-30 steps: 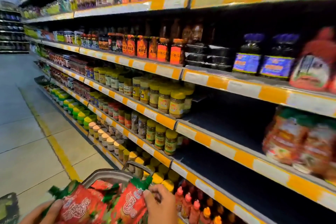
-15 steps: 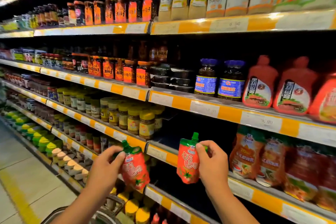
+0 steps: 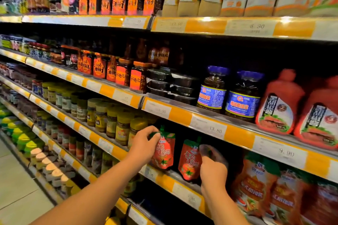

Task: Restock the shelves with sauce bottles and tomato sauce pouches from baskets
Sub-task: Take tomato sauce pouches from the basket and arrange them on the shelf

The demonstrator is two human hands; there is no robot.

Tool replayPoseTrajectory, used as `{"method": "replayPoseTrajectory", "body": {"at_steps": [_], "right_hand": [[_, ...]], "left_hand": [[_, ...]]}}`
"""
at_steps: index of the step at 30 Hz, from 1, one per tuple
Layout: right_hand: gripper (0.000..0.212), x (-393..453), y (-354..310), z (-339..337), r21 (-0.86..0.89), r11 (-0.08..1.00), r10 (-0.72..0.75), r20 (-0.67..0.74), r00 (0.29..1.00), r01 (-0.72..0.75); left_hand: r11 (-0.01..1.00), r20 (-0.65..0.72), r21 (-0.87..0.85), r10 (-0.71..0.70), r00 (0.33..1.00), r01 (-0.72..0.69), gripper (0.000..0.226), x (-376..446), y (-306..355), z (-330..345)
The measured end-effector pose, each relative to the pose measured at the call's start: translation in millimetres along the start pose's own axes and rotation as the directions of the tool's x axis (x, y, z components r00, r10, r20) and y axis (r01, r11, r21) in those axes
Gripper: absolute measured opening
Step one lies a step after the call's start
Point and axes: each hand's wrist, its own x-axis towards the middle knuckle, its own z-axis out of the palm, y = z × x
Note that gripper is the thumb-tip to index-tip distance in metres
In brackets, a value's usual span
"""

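Two red tomato sauce pouches with green caps stand upright on the third shelf (image 3: 184,191), in a dark gap between jars and larger pouches. My left hand (image 3: 143,145) pinches the green cap of the left pouch (image 3: 163,153). My right hand (image 3: 213,168) grips the right pouch (image 3: 189,162) by its upper right side. Both pouches rest at or just above the shelf's front edge; I cannot tell whether they bear on it. The basket is out of view.
Yellow-lidded jars (image 3: 121,129) crowd the shelf just left of the pouches. Bigger orange-red pouches (image 3: 256,186) stand to the right. Above are blue-capped jars (image 3: 213,90) and red squeeze bottles (image 3: 279,104). Floor tiles (image 3: 16,193) lie at lower left.
Both hands lifted the two pouches from the basket up and forward into the shelf gap. The view has risen and turned to the right, and the basket has dropped out of sight.
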Motion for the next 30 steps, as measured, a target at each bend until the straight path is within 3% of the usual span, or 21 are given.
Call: {"method": "replayPoseTrajectory", "body": {"at_steps": [2, 5, 8, 10, 12, 18, 22, 25, 28, 30], "right_hand": [[0.005, 7, 13, 1, -0.048, 0.999, 0.012, 0.022, 1.0, -0.011], [0.023, 11, 29, -4, -0.254, 0.965, 0.096, 0.117, 0.988, -0.063], [0.027, 10, 25, -14, -0.587, 0.808, 0.264, 0.275, 0.924, -0.056], [0.027, 12, 24, -18, -0.674, 0.737, 0.335, 0.309, 0.89, -0.044], [0.026, 13, 25, -19, -0.674, 0.736, 0.367, 0.321, 0.873, -0.062], [0.025, 17, 25, -12, -0.615, 0.788, 0.299, 0.337, 0.893, -0.032], [0.027, 24, 31, -2, -0.614, 0.789, 0.241, 0.343, 0.908, 0.023], [0.036, 31, 39, 9, -0.623, 0.781, 0.223, 0.336, 0.915, 0.038], [0.043, 37, 49, 20, -0.622, 0.78, 0.187, 0.34, 0.922, 0.071], [0.045, 44, 55, 26, -0.626, 0.774, 0.168, 0.351, 0.921, 0.097]], "left_hand": [[1.0, -0.007, 0.003, -0.017, 1.0, 0.017, 0.014, 8, 0, 10], [0.997, 0.053, 0.028, -0.074, 0.996, 0.073, 0.019, 11, -9, 22], [0.994, 0.093, 0.06, -0.097, 0.991, 0.091, 0.034, 8, -23, 24], [0.99, 0.164, 0.095, -0.117, 0.98, 0.102, 0.052, 5, -30, 24], [0.983, 0.191, 0.159, -0.127, 0.973, 0.097, 0.059, 3, -34, 25], [0.96, 0.122, 0.267, -0.118, 0.985, 0.082, 0.045, 13, -38, 28], [0.937, 0.085, 0.309, -0.198, 0.977, 0.163, 0.048, 28, -46, 32], [0.905, 0.054, 0.361, -0.262, 0.963, 0.226, 0.032, 37, -53, 38], [0.887, 0.049, 0.377, -0.307, 0.951, 0.267, 0.043, 42, -56, 47], [0.89, 0.025, 0.36, -0.308, 0.951, 0.279, 0.023, 44, -59, 49]]}}
